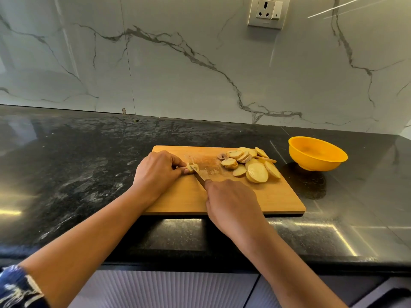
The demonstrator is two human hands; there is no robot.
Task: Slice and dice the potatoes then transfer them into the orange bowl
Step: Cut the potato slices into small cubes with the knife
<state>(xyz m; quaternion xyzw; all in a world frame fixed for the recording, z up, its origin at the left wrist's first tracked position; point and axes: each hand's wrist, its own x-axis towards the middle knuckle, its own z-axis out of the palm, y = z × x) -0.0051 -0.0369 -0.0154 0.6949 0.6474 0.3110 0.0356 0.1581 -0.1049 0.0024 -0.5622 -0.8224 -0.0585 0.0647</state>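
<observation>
Potato end pinched by grip of left hand on cutting board; grip of right hand wrapped round knife, blade touching it. Slices heaped nearby; orange bowl apart on bench.

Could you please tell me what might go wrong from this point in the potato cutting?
1. The potato end is tiny, and the left hand pinches it right beside the knife that the right hand holds; the blade could nick a fingertip.
2. The potato slices are piled near the right edge of the cutting board, so some may slip onto the counter.
</observation>
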